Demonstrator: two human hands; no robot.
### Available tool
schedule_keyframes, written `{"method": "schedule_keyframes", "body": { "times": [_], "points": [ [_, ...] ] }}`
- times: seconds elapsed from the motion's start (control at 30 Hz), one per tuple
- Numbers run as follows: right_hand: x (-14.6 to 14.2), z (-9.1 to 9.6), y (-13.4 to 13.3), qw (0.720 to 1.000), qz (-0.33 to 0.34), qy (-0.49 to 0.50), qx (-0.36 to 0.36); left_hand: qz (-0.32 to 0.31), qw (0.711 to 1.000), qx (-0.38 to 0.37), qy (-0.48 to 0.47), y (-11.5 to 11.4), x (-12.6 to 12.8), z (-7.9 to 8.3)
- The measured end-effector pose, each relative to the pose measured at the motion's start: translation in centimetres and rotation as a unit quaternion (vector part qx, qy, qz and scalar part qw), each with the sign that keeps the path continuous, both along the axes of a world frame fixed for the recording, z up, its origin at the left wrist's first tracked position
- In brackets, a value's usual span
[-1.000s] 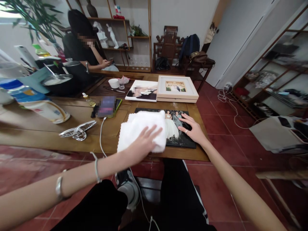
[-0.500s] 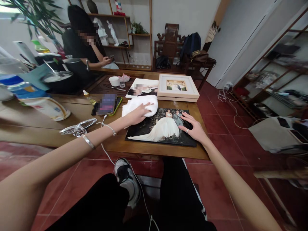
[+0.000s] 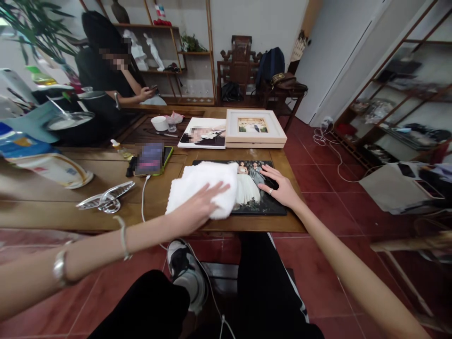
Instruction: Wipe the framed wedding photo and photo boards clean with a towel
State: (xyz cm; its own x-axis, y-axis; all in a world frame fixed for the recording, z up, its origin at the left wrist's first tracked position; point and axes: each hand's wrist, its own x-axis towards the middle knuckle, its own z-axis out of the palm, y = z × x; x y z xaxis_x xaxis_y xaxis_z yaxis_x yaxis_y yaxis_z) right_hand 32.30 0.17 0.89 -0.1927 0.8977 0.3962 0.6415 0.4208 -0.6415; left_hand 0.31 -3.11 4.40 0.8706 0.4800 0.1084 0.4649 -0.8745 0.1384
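A dark wedding photo panel [image 3: 259,205] lies flat near the table's front edge, its left part covered by a white cloth [image 3: 208,176]. On that cloth rests my left hand [image 3: 201,207], palm down, slightly blurred, with fingers stretched out rather than wrapped round it. My right hand [image 3: 282,187] is open at the panel's right side, its spread fingertips touching the picture by the couple. Behind the panel, a photo print with a white border [image 3: 185,139] sits beside a pale boxed frame [image 3: 278,134] holding a smaller picture.
On the wooden table [image 3: 148,216] stand a phone [image 3: 150,157] with a white cable, a silver winged ornament [image 3: 108,197], a dropper bottle [image 3: 122,150], a white-and-blue pack [image 3: 45,162] and a white cup [image 3: 159,123]. Across the table sits another person [image 3: 99,61] holding a phone.
My left hand has moved toward me across the panel with the white cloth, which now spreads over the panel's left part. My right hand stays at the panel's right side.
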Motion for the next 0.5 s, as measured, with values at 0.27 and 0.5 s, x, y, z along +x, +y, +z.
{"method": "schedule_keyframes", "body": {
  "times": [0.27,0.5],
  "points": [
    [0.1,-0.1,0.1,1.0,0.0,0.004,0.002,0.135,0.989,0.05,0.023,9.8,1.7,-0.2],
    [-0.2,-0.1,0.3,1.0,-0.011,0.0,0.004,0.052,0.997,0.046,0.017,-1.7,4.9,-0.3]
  ]
}}
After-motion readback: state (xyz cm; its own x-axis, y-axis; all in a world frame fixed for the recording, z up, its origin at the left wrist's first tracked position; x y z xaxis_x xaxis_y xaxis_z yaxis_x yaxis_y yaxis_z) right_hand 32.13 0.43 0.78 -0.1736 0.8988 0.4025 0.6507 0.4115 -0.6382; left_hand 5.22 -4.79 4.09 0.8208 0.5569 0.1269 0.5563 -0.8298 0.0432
